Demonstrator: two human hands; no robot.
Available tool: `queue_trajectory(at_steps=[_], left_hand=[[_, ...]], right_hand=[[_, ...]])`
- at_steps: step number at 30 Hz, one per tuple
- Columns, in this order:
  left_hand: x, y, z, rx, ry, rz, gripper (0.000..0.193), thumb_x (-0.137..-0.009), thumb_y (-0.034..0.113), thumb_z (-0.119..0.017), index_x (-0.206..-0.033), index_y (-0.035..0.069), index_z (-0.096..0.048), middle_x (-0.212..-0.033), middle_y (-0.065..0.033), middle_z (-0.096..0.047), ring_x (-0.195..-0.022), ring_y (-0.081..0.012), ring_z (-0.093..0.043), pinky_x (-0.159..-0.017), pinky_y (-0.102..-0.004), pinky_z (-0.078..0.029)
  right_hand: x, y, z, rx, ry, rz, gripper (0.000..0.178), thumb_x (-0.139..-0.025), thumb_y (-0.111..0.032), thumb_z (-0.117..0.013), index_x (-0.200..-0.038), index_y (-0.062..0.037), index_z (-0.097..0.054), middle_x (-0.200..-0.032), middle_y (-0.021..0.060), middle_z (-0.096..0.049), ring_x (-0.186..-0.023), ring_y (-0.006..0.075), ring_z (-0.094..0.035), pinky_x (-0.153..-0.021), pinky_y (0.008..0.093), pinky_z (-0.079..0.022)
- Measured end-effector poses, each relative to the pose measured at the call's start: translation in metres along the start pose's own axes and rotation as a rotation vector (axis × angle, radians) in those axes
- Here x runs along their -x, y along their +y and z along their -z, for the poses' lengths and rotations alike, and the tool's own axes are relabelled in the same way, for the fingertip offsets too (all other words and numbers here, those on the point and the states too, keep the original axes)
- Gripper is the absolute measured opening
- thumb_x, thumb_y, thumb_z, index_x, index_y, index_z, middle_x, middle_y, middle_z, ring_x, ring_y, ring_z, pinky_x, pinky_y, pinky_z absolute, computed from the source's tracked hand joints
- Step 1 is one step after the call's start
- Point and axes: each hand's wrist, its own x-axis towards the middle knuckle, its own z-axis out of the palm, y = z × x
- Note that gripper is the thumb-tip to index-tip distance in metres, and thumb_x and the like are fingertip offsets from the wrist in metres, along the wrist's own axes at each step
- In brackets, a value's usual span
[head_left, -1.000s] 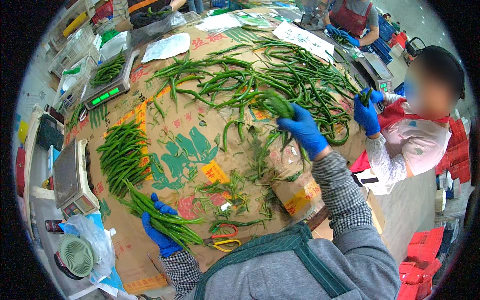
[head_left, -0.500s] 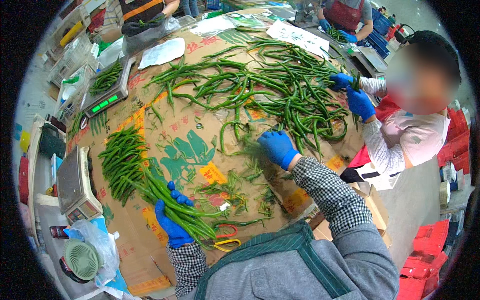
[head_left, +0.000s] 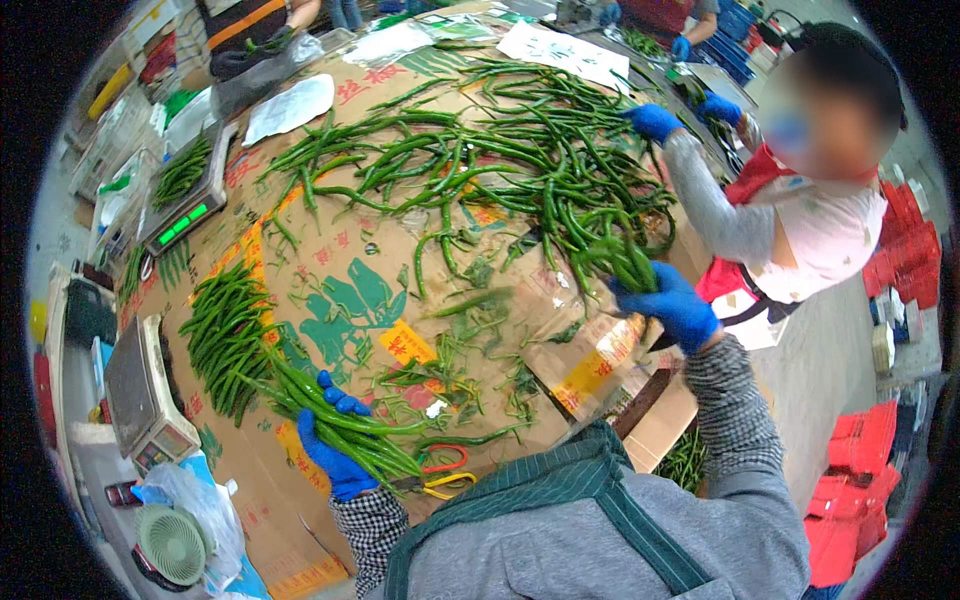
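My left hand (head_left: 338, 455), in a blue glove, is closed around a bunch of long green chili peppers (head_left: 355, 428) near the table's front edge. Scissors (head_left: 447, 483) with red and yellow handles lie beside that bunch. To its upper left, more chili peppers (head_left: 222, 345) are laid side by side in a row. My right hand (head_left: 680, 305), also gloved in blue, is at the right edge of a loose pepper heap (head_left: 545, 150). Its fingers close on a few peppers (head_left: 622, 262), blurred by motion.
Cardboard (head_left: 285, 500) covers the table, with pepper scraps (head_left: 445, 380) in the middle. Scales (head_left: 185, 215) stand at left, one bearing peppers, near a green basket (head_left: 172, 543). A co-worker's gloved hand (head_left: 655, 122) reaches the heap's right side. Red crates (head_left: 850, 490) are at lower right.
My right hand has moved right from the middle of the table to the heap's near right edge, and peppers now show in it. My left hand keeps its bunch. The co-worker's hands have shifted.
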Motion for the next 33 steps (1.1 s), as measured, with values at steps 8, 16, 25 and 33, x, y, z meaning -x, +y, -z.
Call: queue_trajectory(at_steps=[8, 16, 25, 33], left_hand=[[-0.008, -0.003, 0.007, -0.014, 0.08, -0.019, 0.05, -0.088, 0.027, -0.047, -0.129, 0.0, -0.038, -0.104, -0.0103, -0.056, -0.089, -0.0211, -0.056, -0.082, -0.0386, -0.048], [-0.019, -0.022, -0.013, -0.146, 0.23, 0.027, 0.05, -0.083, 0.026, -0.052, -0.126, 0.002, -0.042, -0.095, -0.0069, -0.057, -0.082, -0.018, -0.055, -0.075, -0.0352, -0.047], [0.017, -0.002, -0.014, -0.258, 0.238, -0.086, 0.053, -0.085, 0.03, -0.05, -0.128, 0.003, -0.039, -0.092, -0.0056, -0.055, -0.08, -0.0187, -0.054, -0.075, -0.0369, -0.047], [0.036, 0.017, 0.02, -0.114, 0.199, -0.139, 0.055, -0.085, 0.027, -0.051, -0.132, 0.004, -0.035, -0.102, -0.0085, -0.056, -0.086, -0.0205, -0.055, -0.08, -0.0384, -0.046]], right_hand=[[0.204, 0.131, 0.152, 0.666, -0.217, -0.84, 0.051, -0.072, -0.031, -0.071, -0.112, -0.0033, -0.057, -0.103, 0.0113, -0.062, -0.09, 0.0148, -0.057, -0.087, 0.0306, -0.043], [0.062, 0.103, 0.033, 0.491, 0.249, 0.082, 0.033, -0.078, -0.012, -0.066, -0.107, 0.0, -0.058, -0.101, 0.0114, -0.06, -0.095, 0.0203, -0.058, -0.081, 0.0311, -0.046], [-0.231, 0.004, -0.149, 1.087, -0.037, 0.511, 0.03, -0.075, -0.011, -0.063, -0.105, -0.009, -0.062, -0.11, 0.0151, -0.057, -0.093, 0.0302, -0.059, -0.078, 0.0391, -0.048], [-0.214, -0.003, -0.135, 1.229, -0.228, 0.891, 0.018, -0.079, -0.017, -0.062, -0.095, -0.0097, -0.057, -0.088, 0.0139, -0.059, -0.079, 0.0317, -0.058, -0.071, 0.0386, -0.047]])
